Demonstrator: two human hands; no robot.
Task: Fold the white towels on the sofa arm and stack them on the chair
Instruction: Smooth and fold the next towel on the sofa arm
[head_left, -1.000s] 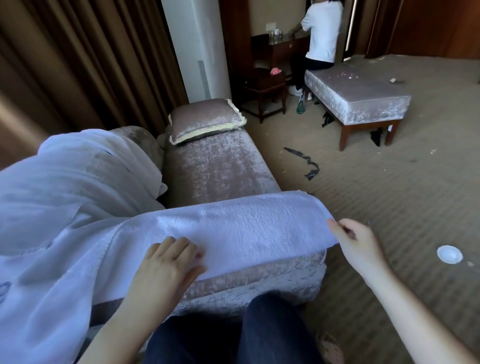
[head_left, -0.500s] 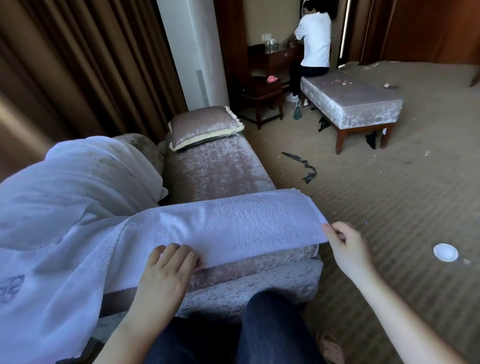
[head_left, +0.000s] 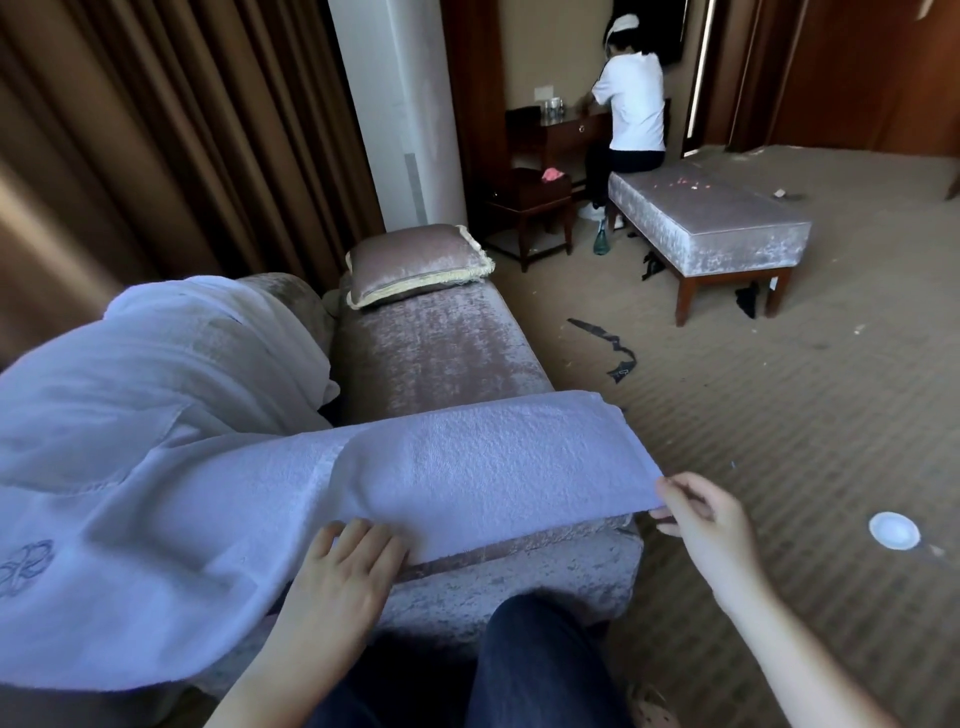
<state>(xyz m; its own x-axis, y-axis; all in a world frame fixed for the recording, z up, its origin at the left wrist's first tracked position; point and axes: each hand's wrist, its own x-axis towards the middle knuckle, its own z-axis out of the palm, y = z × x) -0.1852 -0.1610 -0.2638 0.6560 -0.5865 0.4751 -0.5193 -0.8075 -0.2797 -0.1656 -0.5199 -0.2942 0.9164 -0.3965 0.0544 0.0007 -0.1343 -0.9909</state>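
A white towel (head_left: 483, 467) lies folded lengthwise across the near end of the velvet sofa seat (head_left: 436, 353). My left hand (head_left: 345, 564) rests flat on the towel's near edge, fingers spread. My right hand (head_left: 701, 519) pinches the towel's right end, just past the seat's corner. More white towels (head_left: 140, 415) are heaped over the sofa arm at the left; one with an embroidered emblem (head_left: 26, 566) hangs down toward me.
A fringed cushion (head_left: 415, 262) sits at the far end of the seat. Across the carpet stands a velvet bench (head_left: 711, 228) with a person sitting at a desk behind it. A dark strap (head_left: 608, 348) and a white lid (head_left: 894, 529) lie on the floor. Curtains hang at left.
The view has tilted up a little. My right hand has kept its pinch on the towel's end and drawn it slightly in; my left hand stays pressed on the near edge.
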